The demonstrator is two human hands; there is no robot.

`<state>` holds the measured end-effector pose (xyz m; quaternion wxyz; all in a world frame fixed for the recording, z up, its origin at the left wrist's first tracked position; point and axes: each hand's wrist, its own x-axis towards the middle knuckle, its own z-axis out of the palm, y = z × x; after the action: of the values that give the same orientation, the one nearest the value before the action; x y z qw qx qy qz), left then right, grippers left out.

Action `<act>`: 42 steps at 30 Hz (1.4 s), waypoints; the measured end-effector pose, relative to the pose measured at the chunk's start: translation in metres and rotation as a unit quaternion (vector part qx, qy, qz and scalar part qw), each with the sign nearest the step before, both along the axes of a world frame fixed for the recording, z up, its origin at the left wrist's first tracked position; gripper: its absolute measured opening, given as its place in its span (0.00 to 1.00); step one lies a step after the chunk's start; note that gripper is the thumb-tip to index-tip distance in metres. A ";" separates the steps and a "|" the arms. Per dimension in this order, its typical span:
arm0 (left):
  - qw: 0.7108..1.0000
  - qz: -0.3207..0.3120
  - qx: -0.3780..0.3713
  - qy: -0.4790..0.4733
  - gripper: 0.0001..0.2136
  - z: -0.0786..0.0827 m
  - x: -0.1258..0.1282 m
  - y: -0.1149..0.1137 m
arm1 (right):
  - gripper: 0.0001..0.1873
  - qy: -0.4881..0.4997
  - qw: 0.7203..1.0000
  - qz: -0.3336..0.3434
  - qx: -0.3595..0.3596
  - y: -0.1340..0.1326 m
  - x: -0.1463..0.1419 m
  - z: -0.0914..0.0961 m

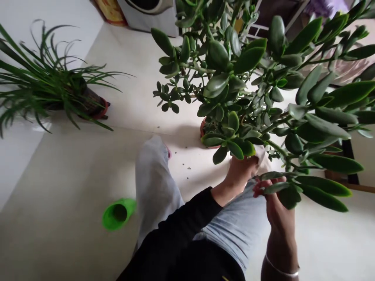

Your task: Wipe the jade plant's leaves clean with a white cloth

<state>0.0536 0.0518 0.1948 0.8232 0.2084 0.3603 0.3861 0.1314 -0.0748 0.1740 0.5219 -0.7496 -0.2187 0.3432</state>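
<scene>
A large jade plant with thick green leaves spreads over the right half of the view. It grows from a reddish-brown pot, mostly hidden by foliage. My left hand reaches under the lower leaves, its fingers closed around a pale cloth or tissue. Just right of it, my right hand is raised among the lowest leaves with curled fingers. They are at a jade leaf and seem to grip it, though leaves partly cover them.
A bright green plastic container lies on the pale floor to the left. Small dark crumbs are scattered near my foot. A long-leaved potted plant stands by the left wall. A white appliance is at the back.
</scene>
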 end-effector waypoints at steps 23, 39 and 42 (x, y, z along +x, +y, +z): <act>0.995 0.007 0.097 -0.003 0.13 0.002 -0.006 0.014 | 0.12 -0.100 0.944 -0.216 0.230 0.094 -0.048 0.015; 0.998 0.045 -0.013 0.039 0.08 0.008 -0.006 0.011 | 0.14 -0.153 0.945 -0.251 0.144 0.114 -0.040 0.021; 0.998 0.049 -0.001 0.031 0.10 0.012 -0.006 0.009 | 0.10 -0.156 0.942 -0.243 0.170 0.112 -0.042 0.024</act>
<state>0.0480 0.0604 0.2067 0.7919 0.2021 0.3957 0.4189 0.0891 0.0370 0.1980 0.6688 -0.7239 -0.1639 0.0429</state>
